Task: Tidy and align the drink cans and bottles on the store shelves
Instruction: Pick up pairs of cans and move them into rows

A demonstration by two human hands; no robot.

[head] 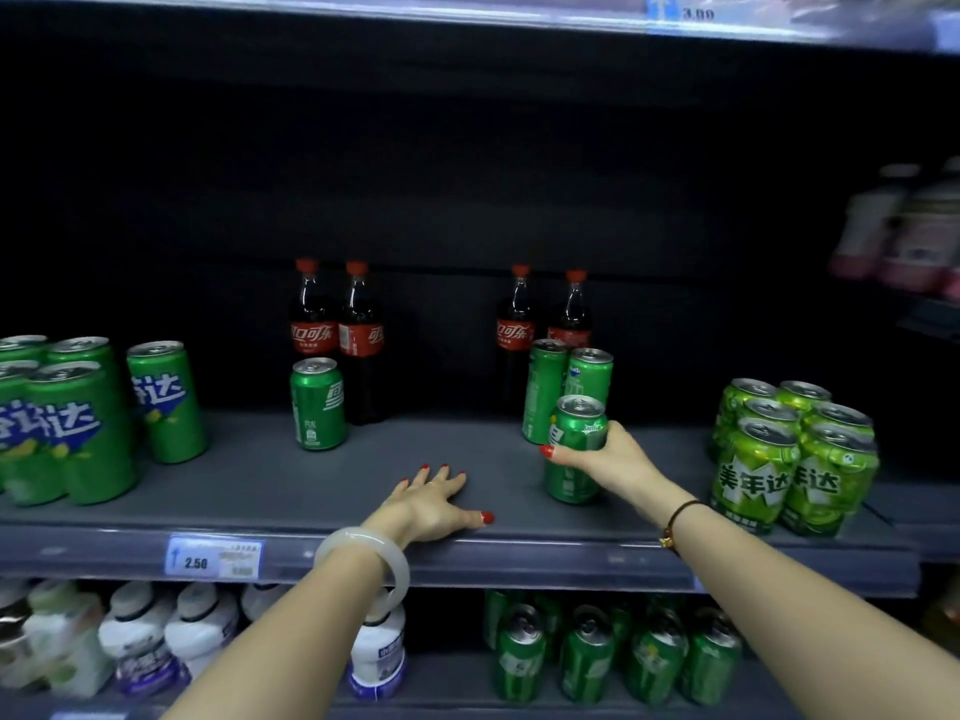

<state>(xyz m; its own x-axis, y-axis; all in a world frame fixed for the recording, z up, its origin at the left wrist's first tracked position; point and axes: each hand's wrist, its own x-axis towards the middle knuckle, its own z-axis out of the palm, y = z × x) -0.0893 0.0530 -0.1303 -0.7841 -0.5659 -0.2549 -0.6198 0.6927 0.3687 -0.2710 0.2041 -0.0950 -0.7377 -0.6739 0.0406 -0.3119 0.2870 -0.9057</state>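
My right hand [605, 454] grips a green soda can [574, 449] that stands on the grey shelf [260, 480], right of centre. Two taller green cans [569, 389] stand just behind it, and two cola bottles [543, 324] behind those. My left hand [434, 504] rests flat on the shelf near its front edge, fingers spread, holding nothing. Further left a lone green can [318, 404] stands in front of two more cola bottles [337, 335].
Several green cans [78, 418] crowd the shelf's left end, and a group of lighter green cans [795, 454] its right end. A price tag [213, 557] sits on the shelf lip. The shelf below holds white bottles [156, 636] and green cans [613, 652].
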